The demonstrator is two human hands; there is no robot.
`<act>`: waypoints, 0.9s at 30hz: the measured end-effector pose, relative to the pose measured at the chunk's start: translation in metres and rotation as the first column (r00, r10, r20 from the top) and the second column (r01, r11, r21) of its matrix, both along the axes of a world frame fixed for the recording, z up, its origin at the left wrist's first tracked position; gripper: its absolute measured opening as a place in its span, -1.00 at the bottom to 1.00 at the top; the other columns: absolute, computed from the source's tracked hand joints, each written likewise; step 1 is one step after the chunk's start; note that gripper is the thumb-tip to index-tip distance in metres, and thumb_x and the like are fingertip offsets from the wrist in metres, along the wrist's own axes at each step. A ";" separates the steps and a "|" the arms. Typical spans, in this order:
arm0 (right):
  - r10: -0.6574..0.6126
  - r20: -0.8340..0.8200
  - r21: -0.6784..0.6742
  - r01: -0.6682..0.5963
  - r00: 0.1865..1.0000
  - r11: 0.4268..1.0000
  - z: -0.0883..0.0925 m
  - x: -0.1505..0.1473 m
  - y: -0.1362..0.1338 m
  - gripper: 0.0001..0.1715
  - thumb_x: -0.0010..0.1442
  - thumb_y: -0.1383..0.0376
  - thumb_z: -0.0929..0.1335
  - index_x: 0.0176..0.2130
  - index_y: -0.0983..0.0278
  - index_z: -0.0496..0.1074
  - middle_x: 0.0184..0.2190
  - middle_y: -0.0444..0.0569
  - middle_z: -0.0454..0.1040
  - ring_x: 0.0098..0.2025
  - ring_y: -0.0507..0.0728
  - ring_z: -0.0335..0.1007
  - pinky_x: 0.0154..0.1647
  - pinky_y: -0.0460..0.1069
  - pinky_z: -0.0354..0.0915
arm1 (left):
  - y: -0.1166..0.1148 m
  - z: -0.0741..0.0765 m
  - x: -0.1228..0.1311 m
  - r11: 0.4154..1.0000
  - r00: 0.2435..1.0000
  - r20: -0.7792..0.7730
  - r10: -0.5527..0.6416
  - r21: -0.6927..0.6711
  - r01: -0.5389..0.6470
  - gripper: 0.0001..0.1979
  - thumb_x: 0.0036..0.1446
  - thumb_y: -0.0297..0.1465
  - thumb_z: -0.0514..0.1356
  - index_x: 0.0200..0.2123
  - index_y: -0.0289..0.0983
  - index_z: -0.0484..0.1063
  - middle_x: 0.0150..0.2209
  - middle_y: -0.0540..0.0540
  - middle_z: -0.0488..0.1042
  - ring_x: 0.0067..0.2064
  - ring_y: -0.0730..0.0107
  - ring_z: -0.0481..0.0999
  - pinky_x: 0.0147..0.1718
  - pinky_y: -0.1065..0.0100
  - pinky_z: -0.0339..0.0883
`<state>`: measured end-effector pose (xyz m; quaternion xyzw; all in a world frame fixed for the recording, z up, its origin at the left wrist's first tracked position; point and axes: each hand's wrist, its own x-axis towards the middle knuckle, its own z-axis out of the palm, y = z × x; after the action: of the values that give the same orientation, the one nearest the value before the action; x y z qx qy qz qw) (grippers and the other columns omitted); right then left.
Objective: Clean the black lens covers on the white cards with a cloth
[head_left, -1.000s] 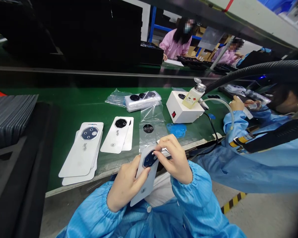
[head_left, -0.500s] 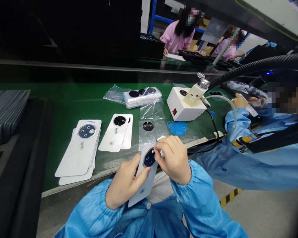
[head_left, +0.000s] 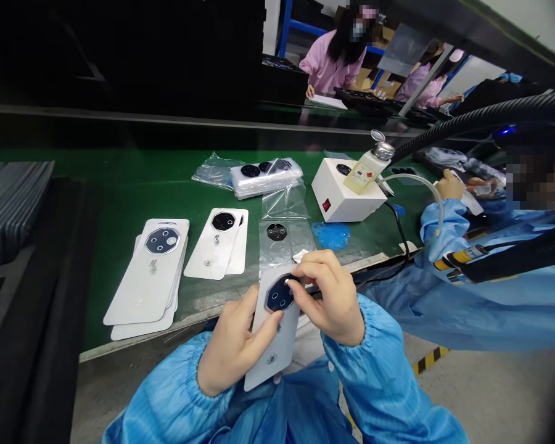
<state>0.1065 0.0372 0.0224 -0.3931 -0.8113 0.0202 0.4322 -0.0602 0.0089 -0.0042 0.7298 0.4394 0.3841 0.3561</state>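
Lens card (head_left: 272, 357): handling and hold points

The lens card is judged light, thin and fairly stiff, and likely to flex if bent. The dark octagonal lens plate (head_left: 279, 295) on it has a glossy face, likely slippery and easily marked, so take hold by the white card edges. I hold the card over the near edge of the table (head_left: 134, 185). My left hand (head_left: 231, 345) grips the card's side, with the thumb (head_left: 263, 327) on its face just below the plate. My right hand (head_left: 328, 302) is closed, its fingertips (head_left: 298, 277) pinching the plate's top edge. Beyond lie a stack of cards (head_left: 141, 287), a second stack (head_left: 213, 246), a clear plastic bag (head_left: 277, 213) and a white box with a red switch (head_left: 340, 194). A neighbour's hand (head_left: 449, 186) works to my right, well apart.
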 end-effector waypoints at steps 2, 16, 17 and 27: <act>0.020 0.005 -0.028 -0.019 1.000 0.999 0.002 0.000 -0.001 -0.86 0.11 0.43 0.31 -0.29 0.24 0.28 -0.37 -0.07 0.36 -0.36 0.02 0.32 -0.44 -0.08 0.30 | -0.001 0.000 0.000 0.998 0.999 -0.030 0.013 0.063 -0.011 -0.93 0.14 -0.45 0.09 -0.26 -0.22 0.26 -0.54 0.09 0.36 -0.56 0.49 0.38 -0.58 0.46 0.18; 0.036 0.016 0.012 -0.036 0.999 0.999 0.011 0.002 -0.007 -0.86 0.11 0.45 0.31 -0.31 0.23 0.29 -0.41 -0.11 0.39 -0.37 0.00 0.31 -0.41 -0.08 0.28 | -0.003 0.002 -0.001 0.965 0.998 -0.062 0.020 0.262 -0.003 -0.80 0.12 -0.49 0.11 -0.14 -0.24 0.29 -0.43 0.00 0.50 -0.48 0.44 0.47 -0.51 0.46 0.29; 0.036 0.020 0.027 -0.037 0.999 0.999 0.011 0.002 -0.007 -0.86 0.11 0.45 0.32 -0.32 0.23 0.29 -0.42 -0.11 0.39 -0.38 0.00 0.30 -0.42 -0.08 0.27 | -0.003 0.002 -0.001 0.965 0.998 -0.061 0.019 0.264 -0.002 -0.79 0.12 -0.49 0.11 -0.14 -0.24 0.29 -0.43 0.02 0.50 -0.49 0.45 0.47 -0.51 0.46 0.30; 0.034 0.147 0.267 -0.073 0.989 0.961 0.010 0.000 -0.007 -0.84 0.10 0.44 0.31 -0.27 0.24 0.28 -0.46 -0.07 0.43 -0.48 0.03 0.27 -0.55 -0.02 0.22 | -0.006 0.007 -0.004 0.969 0.999 -0.041 0.031 0.244 -0.020 -0.85 0.13 -0.47 0.09 -0.19 -0.21 0.26 -0.49 0.08 0.42 -0.52 0.53 0.43 -0.53 0.53 0.29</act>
<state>0.1066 0.0301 0.0320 -0.3086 -0.8452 -0.1072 0.4230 -0.0638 0.0030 0.0024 0.7707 0.4059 0.4235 0.2490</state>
